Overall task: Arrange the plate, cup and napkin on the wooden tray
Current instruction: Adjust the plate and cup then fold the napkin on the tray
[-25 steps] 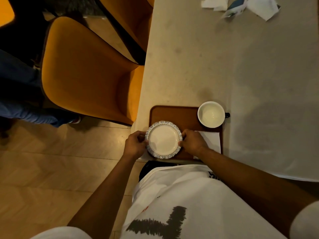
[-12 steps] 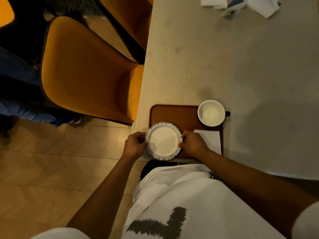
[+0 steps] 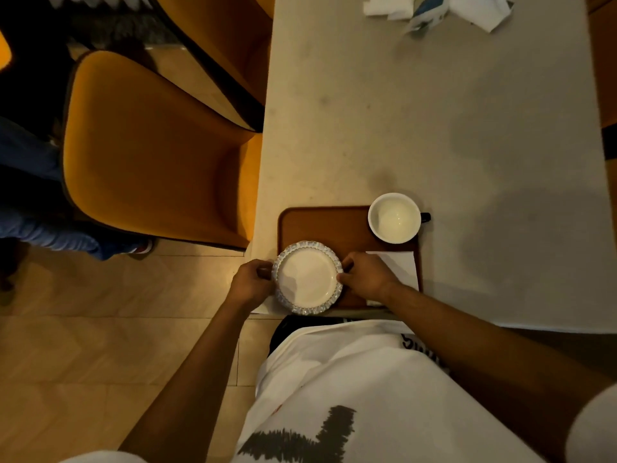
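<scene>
1. Pale grey, the long desk (image 3: 434, 128) stands beside an orange upholstered chair (image 3: 150, 155) on a wooden floor.
2. At its near edge lies a brown wooden tray (image 3: 327, 225).
3. A round white plate with a fluted patterned rim (image 3: 307, 278) sits over the tray's near left corner.
4. The left hand (image 3: 251, 282) and right hand (image 3: 365, 277) pinch opposite rims with curled fingers.
5. A white cup with a dark handle (image 3: 394, 218) stands at the tray's far right corner; a white folded napkin (image 3: 402, 266) lies just nearer, partly under the right hand.
</scene>
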The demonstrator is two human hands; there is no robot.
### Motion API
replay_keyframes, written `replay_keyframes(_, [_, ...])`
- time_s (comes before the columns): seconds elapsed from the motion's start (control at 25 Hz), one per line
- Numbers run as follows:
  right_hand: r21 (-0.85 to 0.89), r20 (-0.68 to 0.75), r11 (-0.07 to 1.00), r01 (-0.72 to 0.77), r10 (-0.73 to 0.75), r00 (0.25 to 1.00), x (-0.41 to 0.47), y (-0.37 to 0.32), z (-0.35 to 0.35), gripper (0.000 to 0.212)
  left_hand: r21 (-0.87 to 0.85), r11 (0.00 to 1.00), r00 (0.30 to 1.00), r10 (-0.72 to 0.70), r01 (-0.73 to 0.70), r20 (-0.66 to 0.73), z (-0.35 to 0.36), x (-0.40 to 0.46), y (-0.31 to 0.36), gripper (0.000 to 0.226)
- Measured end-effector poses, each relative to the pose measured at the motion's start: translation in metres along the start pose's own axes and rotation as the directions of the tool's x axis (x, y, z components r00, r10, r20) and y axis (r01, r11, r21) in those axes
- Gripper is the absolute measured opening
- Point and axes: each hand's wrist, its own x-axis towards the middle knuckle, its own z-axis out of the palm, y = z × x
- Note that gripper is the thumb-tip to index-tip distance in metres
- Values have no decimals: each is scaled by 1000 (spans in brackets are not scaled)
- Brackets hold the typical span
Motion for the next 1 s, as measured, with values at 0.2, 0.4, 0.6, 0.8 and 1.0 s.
replay_keyframes(0.2, [244,-400,960,140,-32,916,-20,13,-34,8,150,977,954,185,-152,-234,1,-7,46,27])
replay_keyframes(0.4, [270,-689,951,149,83,720,-15,48,-86,21,-57,954,955,296,-295,8,57,3,125,10])
replay_keyframes(0.6, [333,-524,941,59,133,841,9,79,-100,39,-173,948,940,295,-266,174,112,3,169,40])
replay_keyframes(0.8, [333,-469,933,135,40,882,19,87,-95,39,-214,939,945,301,-270,127,124,9,168,43])
replay_keyframes(1.0, [379,-460,912,156,40,887,22,87,-96,39,-232,940,953,282,-251,113,127,11,169,47])
